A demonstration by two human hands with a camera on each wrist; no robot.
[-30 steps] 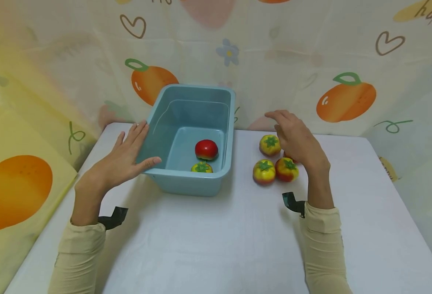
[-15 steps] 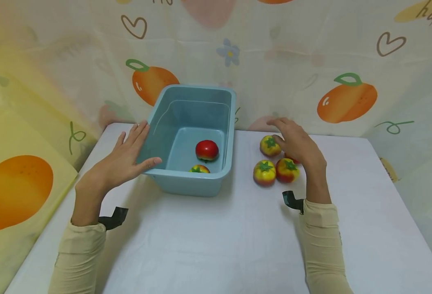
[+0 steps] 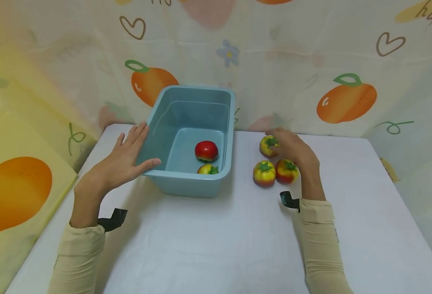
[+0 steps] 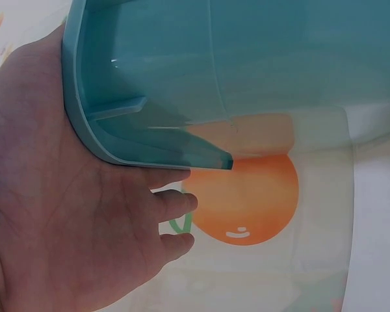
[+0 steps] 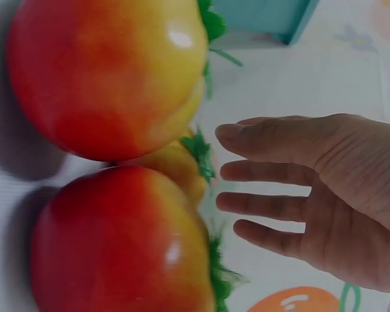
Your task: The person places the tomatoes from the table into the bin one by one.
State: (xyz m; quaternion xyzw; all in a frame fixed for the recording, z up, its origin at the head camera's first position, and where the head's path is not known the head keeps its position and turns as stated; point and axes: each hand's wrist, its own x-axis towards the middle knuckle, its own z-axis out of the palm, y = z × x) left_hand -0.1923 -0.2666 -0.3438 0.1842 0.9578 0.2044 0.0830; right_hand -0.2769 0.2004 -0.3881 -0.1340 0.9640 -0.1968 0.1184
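Note:
My left hand (image 3: pixel 118 163) lies with straight fingers against the left side of a blue plastic bin (image 3: pixel 190 175), its thumb over the near corner of the rim. Inside the bin sit a red tomato (image 3: pixel 206 150) and a yellow-red tomato (image 3: pixel 207 169), the latter partly hidden by the front wall. My right hand (image 3: pixel 293 148) hovers over the rearmost yellow tomato (image 3: pixel 266 146) on the table, fingers extended. In the right wrist view, a gap shows between the fingertips and the tomatoes. Two tomatoes, a left one (image 3: pixel 264 173) and a right one (image 3: pixel 286 170), sit in front.
A white cloth covers the table (image 3: pixel 216 237). Behind it hangs a curtain (image 3: pixel 275 61) printed with oranges and hearts, close to the bin's back. A yellow cloth (image 3: pixel 17 261) is at the left. Black wrist mounts (image 3: pixel 114 219) stick out from the sleeves.
My right hand has come down and a little left over the rear tomato, covering the red one behind the front pair. The yellow-red tomato in the bin has rolled slightly. My left hand stays put.

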